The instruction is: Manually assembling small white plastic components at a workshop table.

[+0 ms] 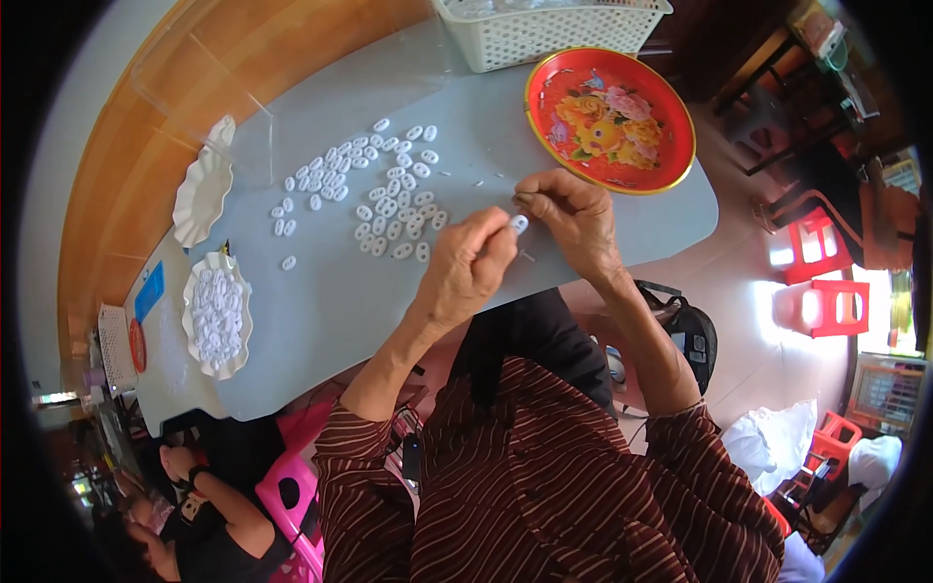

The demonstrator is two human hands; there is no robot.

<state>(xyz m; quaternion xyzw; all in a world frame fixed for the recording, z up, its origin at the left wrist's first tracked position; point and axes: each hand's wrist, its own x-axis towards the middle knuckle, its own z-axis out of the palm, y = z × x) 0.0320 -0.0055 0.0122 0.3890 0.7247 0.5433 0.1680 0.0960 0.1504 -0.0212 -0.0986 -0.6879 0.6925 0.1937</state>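
My left hand (466, 264) is closed over the table's near edge, a small white oval piece with dark holes (519, 224) pinched at its fingertips. Just beside it, my right hand (581, 225) has thumb and forefinger pressed together; whatever sits between them is too small to make out. Many like white oval pieces (394, 206) lie loose on the grey table (340, 291), left of my hands. Close under my right hand lies a tiny pale pin-like piece (527, 256), with a few more slivers farther back.
A red flowered round tray (671, 146) stands at the back right, beside a white perforated basket (544, 51). To the left are a scalloped dish (241, 361) heaped with white pieces and another scalloped dish (202, 185). Someone (219, 515) sits at the lower left; red stools (838, 307) stand right.
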